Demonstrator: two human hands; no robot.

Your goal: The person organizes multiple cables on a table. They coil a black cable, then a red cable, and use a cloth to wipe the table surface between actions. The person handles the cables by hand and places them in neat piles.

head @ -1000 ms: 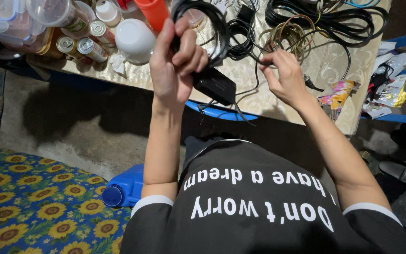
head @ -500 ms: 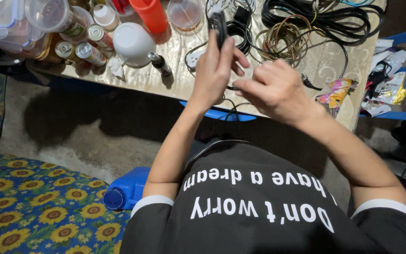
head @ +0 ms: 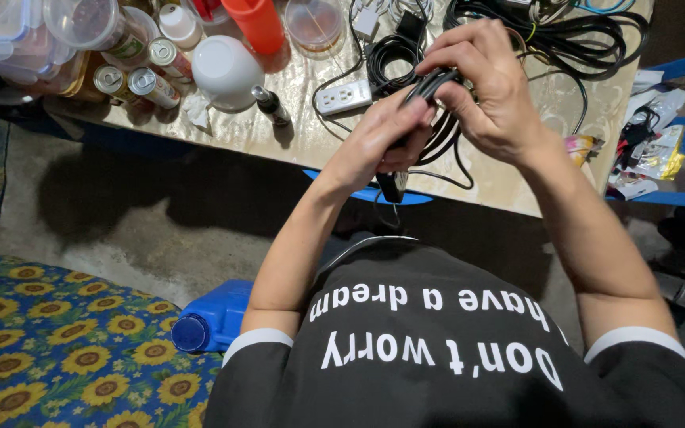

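head view: both hands up over the desk [head: 295, 147] edge. left hand [head: 378, 143] has its fingers clenched round a black adapter [head: 392, 184], which pokes out below the palm. right hand [head: 489, 95] pinches a bundle of black cord [head: 431, 83] just above it, held off the desk between the two hands.

risk, as i see it: loose loops hang toward the white power strip [head: 344, 97] and the cable heap [head: 564, 40], so a tug could snag them or drag the strip. a swinging elbow might tip the small dark bottle [head: 269, 105] by the white jar [head: 226, 71].

count: two hands, one adapter, one strip, one orange cup [head: 257, 24], three cans [head: 140, 75], one blue jug [head: 212, 321] on the floor.
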